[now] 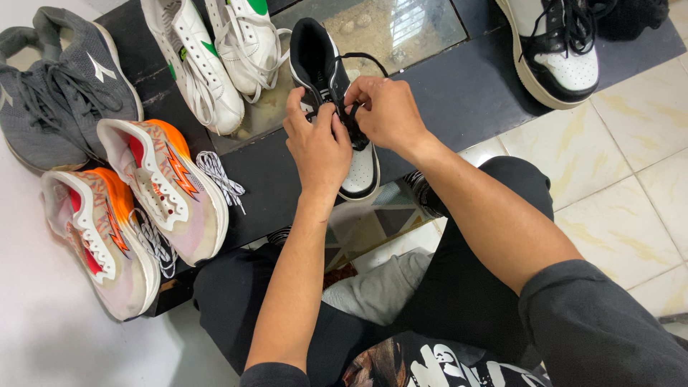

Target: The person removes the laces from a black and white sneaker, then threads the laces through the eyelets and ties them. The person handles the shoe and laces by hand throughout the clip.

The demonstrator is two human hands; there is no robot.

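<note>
A black-and-white sneaker (315, 54) stands on a dark low table (459, 86), toe toward me. My left hand (317, 143) and my right hand (387, 111) meet over its tongue. Both pinch its black lace (365, 57), which loops up past my right fingers. My hands cover the middle of the shoe; only its open heel collar and white toe cap (360, 172) show.
Its matching sneaker (559, 50) sits at the table's far right. Two white-and-green shoes (215, 50) lie at the back, a grey pair (54, 86) at the left, and an orange-and-white pair (143, 201) with loose laces at the near left. My knees are below the table edge.
</note>
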